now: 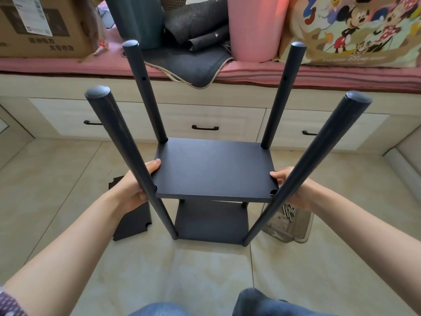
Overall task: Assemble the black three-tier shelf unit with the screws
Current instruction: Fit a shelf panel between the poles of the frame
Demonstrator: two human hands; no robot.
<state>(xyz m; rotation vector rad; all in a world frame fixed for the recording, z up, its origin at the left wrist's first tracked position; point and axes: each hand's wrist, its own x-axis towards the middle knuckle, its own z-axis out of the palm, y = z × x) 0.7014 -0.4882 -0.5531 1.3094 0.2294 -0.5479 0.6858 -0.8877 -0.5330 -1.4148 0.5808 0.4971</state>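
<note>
Head view is showing the shelf unit [211, 201] standing on the tiled floor [68, 179], four poles rising around two boards. Open floor is lying on both sides, with the drawer front [205, 119] close behind. The left hand [136, 188] and right hand [293, 190] are gripping the upper board [214, 169] by its short edges, thumbs on top. A spare board [133, 217] is lying left, screws [288, 210] in a clear tray right.
</note>
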